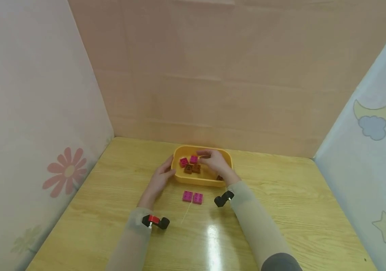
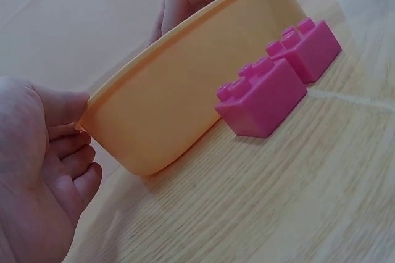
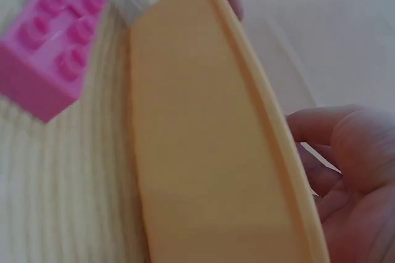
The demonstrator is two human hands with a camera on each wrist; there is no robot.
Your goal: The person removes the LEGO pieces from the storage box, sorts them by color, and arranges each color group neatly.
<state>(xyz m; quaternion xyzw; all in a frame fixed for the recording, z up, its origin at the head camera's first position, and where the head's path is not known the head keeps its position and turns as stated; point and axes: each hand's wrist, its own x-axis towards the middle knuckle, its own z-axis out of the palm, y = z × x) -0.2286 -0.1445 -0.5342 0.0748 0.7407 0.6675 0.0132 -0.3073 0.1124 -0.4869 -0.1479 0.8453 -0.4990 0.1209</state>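
Observation:
A yellow-orange plastic bin (image 1: 199, 181) stands on the table. My left hand (image 1: 160, 177) holds its left end, thumb at the rim and the other fingers curled against the outside in the left wrist view. Inside lie a magenta toy brick (image 1: 194, 159), a redder brick (image 1: 183, 162) and several brown bricks (image 1: 188, 169). My right hand (image 1: 214, 161) reaches over the bin's right side, fingers parted and pointing left, tips close beside the magenta brick. In the right wrist view, the bin wall (image 3: 203, 139) hides those fingertips. Two pink bricks (image 2: 262, 96) sit studs up in front of the bin.
The wooden table (image 1: 281, 210) reaches to a plain backdrop (image 1: 213, 94) close behind the bin. Printed panels stand along both sides, with a flower (image 1: 68, 171) on the left one. A thin pale line (image 1: 186, 213) runs across the tabletop below the pink bricks.

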